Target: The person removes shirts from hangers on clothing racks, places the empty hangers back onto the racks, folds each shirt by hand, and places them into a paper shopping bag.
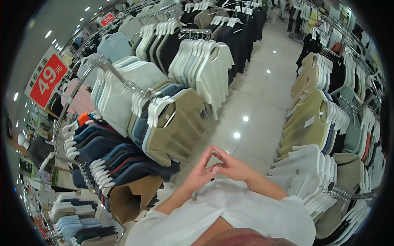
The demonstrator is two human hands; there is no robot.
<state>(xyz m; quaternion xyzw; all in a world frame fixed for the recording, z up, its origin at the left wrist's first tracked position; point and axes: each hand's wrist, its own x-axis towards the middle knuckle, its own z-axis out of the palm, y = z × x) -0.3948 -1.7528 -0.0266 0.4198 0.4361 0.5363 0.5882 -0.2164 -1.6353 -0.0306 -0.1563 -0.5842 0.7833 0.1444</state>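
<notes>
My left hand [201, 170] and my right hand [232, 166] meet in front of my white shirt [230, 201], fingertips touching and fingers stretched out. Nothing shows between them. Beyond my hands is the tiled floor [242, 110]. The nearest garment is a khaki top [174, 131] on a white hanger, hanging on a rack just up and to the left of my hands.
Racks of white tops [119, 90] and dark clothes [123, 164] stand on the left, with an open brown box [129, 199] below. A red price sign [48, 80] hangs at upper left. Grey shirts [301, 172] and yellow-green tops [303, 119] line the right.
</notes>
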